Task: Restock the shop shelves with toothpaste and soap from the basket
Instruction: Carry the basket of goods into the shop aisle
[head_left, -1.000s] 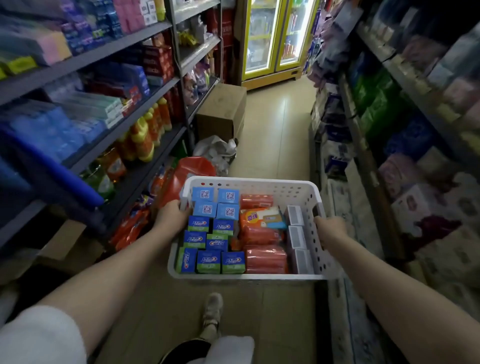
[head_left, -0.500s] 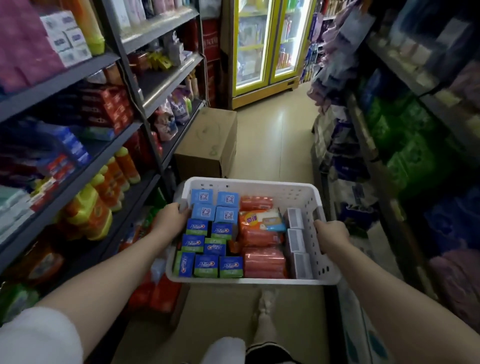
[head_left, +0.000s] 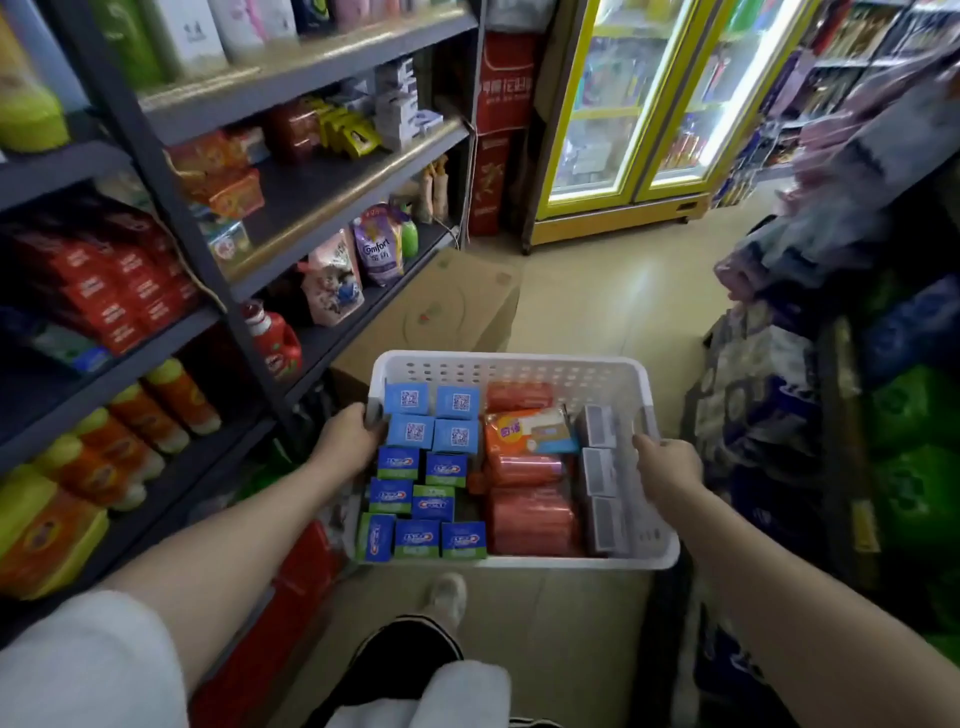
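While the person stands in a narrow shop aisle, the tall grey shelving (head_left: 291, 208) rises beyond and to the outside of the left hand's fingers, stocked with red cartons, orange bottles and pouches. A yellow-framed fridge (head_left: 639, 114) stands far ahead of both sets of fingertips, at the end of the aisle. A brown cardboard box (head_left: 457, 306) sits on the floor just past the far wall of the basket, ahead of the left fingers.

The white plastic basket (head_left: 519, 366) is carried between the two hands, above the floor. The left hand (head_left: 345, 441) has its fingers (head_left: 358, 413) curled closed over the left rim, and the right hand (head_left: 670, 465) has its fingers folded tight around the right rim, so each hand grips the basket and nothing else.

Inside, the orange soap packs (head_left: 530, 514) lie in a column midway between the two sets of fingers. The blue and green toothpaste boxes (head_left: 415, 535) stand on end just inside the left fingers, running back toward the wrist, with blue QR-marked boxes (head_left: 431, 415) right beside those fingertips. Grey boxes (head_left: 602, 473) line the wall just inside the right fingers. One pale shoe (head_left: 447, 597) shows on the floor below the basket's near edge.
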